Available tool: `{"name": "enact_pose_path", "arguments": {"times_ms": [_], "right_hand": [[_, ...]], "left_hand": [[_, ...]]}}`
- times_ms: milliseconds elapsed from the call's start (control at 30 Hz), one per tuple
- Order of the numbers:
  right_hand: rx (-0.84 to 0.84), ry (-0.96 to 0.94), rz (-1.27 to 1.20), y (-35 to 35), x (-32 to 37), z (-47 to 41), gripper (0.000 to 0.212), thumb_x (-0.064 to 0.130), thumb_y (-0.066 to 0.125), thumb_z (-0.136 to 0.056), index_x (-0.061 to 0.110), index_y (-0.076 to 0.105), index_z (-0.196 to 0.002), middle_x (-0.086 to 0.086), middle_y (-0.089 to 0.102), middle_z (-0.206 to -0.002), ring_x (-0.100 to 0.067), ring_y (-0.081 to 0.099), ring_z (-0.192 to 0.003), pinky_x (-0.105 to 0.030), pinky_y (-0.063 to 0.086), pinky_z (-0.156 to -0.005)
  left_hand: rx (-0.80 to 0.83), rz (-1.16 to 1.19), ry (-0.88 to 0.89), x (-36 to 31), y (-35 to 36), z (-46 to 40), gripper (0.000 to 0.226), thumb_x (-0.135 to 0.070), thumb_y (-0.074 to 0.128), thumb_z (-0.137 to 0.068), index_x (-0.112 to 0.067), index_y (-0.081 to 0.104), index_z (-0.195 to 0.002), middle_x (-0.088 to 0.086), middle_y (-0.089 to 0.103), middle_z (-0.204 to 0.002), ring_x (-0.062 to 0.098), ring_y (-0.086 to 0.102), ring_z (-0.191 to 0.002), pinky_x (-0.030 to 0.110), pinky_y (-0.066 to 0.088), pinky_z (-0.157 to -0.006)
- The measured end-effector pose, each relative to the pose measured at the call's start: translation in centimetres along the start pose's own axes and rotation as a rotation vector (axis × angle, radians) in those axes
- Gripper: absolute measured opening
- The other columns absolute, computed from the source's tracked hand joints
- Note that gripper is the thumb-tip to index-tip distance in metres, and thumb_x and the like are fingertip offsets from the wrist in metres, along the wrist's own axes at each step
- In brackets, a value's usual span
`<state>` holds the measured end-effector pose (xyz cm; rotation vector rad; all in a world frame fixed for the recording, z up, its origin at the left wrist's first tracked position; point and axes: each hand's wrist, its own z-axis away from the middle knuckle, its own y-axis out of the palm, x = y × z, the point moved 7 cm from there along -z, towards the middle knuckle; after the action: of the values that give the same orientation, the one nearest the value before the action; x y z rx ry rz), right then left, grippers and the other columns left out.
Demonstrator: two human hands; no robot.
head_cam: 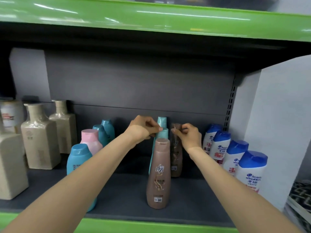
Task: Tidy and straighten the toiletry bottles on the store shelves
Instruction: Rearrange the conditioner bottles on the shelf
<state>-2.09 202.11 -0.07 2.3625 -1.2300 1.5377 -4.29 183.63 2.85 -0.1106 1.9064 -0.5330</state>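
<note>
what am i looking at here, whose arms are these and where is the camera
There is no machine here. The arms belong to a person, and the single picture comes from a camera worn on their head, looking forward and down at a store shelf.

The left hand has its fingers pinched on the top of a teal bottle. The right hand holds the top of a dark brown bottle further back. In front of both stands a lighter brown bottle, untouched.

Also on the shelf: beige square bottles at the left, then blue and pink bottles, and a row of white bottles with blue caps at the right. A green shelf edge runs overhead.
</note>
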Motion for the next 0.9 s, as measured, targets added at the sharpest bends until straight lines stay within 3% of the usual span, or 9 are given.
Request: {"name": "enact_pose_path", "arguments": {"times_ms": [167, 367, 433, 567, 767, 900], "right_hand": [[0.069, -0.009, -0.067, 1.1, 0.0, -0.1, 0.025, 0.026, 0.073, -0.08, 0.008, 0.06, -0.092, -0.005, 0.066, -0.087, -0.019, 0.063, -0.085, -0.04, 0.054, -0.08], [0.24, -0.01, -0.066, 1.4, 1.4, -1.1, 0.03, 0.029, 0.071, -0.082, 0.01, 0.064, -0.106, -0.003, 0.065, -0.1, -0.017, 0.059, -0.096, -0.029, 0.046, -0.082], [0.311, 0.003, -0.109, 1.0, 1.4, -1.4, 0.032, 0.028, 0.068, -0.085, 0.014, 0.064, -0.113, -0.002, 0.063, -0.105, -0.016, 0.058, -0.102, -0.031, 0.048, -0.086], [0.49, 0.075, -0.203, 1.2, 1.1, -1.2, 0.013, 0.019, 0.063, -0.089, 0.02, 0.066, -0.102, -0.005, 0.068, -0.106, -0.021, 0.063, -0.104, -0.039, 0.051, -0.093], [0.403, 0.02, -0.302, 2.0, 0.8, -1.1, 0.013, 0.011, 0.062, -0.089, 0.016, 0.065, -0.1, -0.006, 0.067, -0.096, -0.02, 0.063, -0.094, -0.032, 0.052, -0.074], [0.397, 0.014, -0.354, 3.2, 1.2, -1.0, 0.015, 0.009, 0.063, -0.087, 0.016, 0.066, -0.1, -0.009, 0.068, -0.099, -0.024, 0.064, -0.093, -0.04, 0.053, -0.078]], "left_hand": [[0.012, 0.09, -0.044, 0.3, 0.3, 0.2, 0.015, -0.015, 0.071, -0.081, -0.015, 0.059, -0.072, 0.003, 0.066, -0.08, 0.012, 0.061, -0.071, 0.032, 0.052, -0.081], [0.004, 0.165, -0.04, 0.4, 0.4, 0.6, 0.016, -0.011, 0.07, -0.081, -0.014, 0.058, -0.071, 0.004, 0.064, -0.079, 0.014, 0.06, -0.074, 0.039, 0.051, -0.091], [0.003, 0.172, -0.037, 0.4, 0.4, 0.6, 0.015, -0.011, 0.07, -0.081, -0.013, 0.059, -0.072, 0.006, 0.064, -0.082, 0.016, 0.06, -0.077, 0.038, 0.051, -0.091], [0.016, 0.198, -0.032, 0.5, 0.4, 0.6, 0.01, -0.008, 0.069, -0.082, -0.01, 0.06, -0.077, 0.008, 0.065, -0.085, 0.017, 0.062, -0.077, 0.037, 0.052, -0.091], [0.016, 0.216, -0.058, 1.2, 0.6, 0.3, 0.004, -0.012, 0.07, -0.082, -0.012, 0.066, -0.084, 0.004, 0.066, -0.084, 0.013, 0.061, -0.077, 0.027, 0.052, -0.084], [0.019, 0.217, -0.06, 1.3, 0.6, 0.4, 0.004, -0.013, 0.069, -0.083, -0.014, 0.065, -0.081, 0.001, 0.064, -0.079, 0.01, 0.06, -0.072, 0.029, 0.051, -0.085]]}}
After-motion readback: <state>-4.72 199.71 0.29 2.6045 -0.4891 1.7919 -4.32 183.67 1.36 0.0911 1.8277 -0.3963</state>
